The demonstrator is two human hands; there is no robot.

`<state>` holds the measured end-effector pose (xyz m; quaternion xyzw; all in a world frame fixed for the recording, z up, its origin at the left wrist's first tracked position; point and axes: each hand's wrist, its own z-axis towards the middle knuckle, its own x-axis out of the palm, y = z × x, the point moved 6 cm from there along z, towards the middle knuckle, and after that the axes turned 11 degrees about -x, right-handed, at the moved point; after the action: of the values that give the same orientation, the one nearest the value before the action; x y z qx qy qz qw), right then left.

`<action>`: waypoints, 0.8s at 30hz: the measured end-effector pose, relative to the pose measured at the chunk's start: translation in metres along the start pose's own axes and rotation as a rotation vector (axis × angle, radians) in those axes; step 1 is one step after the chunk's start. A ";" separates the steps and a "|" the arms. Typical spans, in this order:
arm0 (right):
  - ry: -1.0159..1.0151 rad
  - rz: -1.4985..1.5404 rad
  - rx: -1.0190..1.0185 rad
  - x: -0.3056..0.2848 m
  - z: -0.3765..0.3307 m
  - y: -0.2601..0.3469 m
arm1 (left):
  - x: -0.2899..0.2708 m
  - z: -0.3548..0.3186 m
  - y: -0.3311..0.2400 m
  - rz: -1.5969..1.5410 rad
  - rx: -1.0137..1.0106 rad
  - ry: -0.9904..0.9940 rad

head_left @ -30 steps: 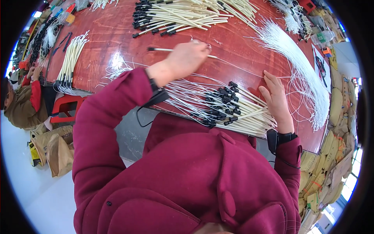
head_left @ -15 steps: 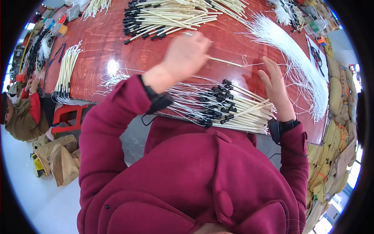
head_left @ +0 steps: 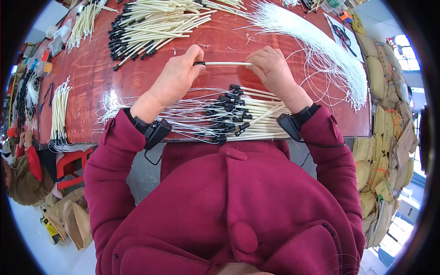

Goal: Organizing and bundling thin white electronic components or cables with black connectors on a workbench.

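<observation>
Above the table, a thin cream stick is stretched level between my two hands. My left hand pinches its black-capped end. On the other end, the fingers of my right hand are closed; a fine white cord shows beside them, though where it joins is hidden. Just below my hands, at the table's near edge, lies a bundle of cream sticks with black caps. White cords run leftward from those caps.
A thick hank of white cord lies at the right, with scissors on white paper beyond. Far left of centre is a heap of black-capped sticks. A smaller bundle lies at the left, near a red stool and another person.
My right hand, open and apart before, has come in and closed on the stick's free end. My left hand was blurred by motion and is now steady on the black cap.
</observation>
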<state>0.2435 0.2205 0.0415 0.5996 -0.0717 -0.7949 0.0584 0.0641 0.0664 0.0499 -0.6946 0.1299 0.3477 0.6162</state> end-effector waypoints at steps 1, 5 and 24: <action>0.000 0.000 0.007 -0.001 -0.002 -0.001 | 0.000 -0.001 0.000 -0.045 -0.038 0.034; -0.027 0.047 -0.056 -0.017 -0.007 0.006 | -0.012 -0.018 0.002 -0.013 -0.121 0.093; -0.077 0.119 0.200 -0.073 -0.096 -0.014 | -0.084 -0.029 0.027 0.404 -0.067 -0.257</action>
<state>0.3560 0.2434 0.0821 0.5663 -0.1883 -0.8013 0.0428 -0.0042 0.0122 0.0835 -0.6248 0.1751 0.5536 0.5221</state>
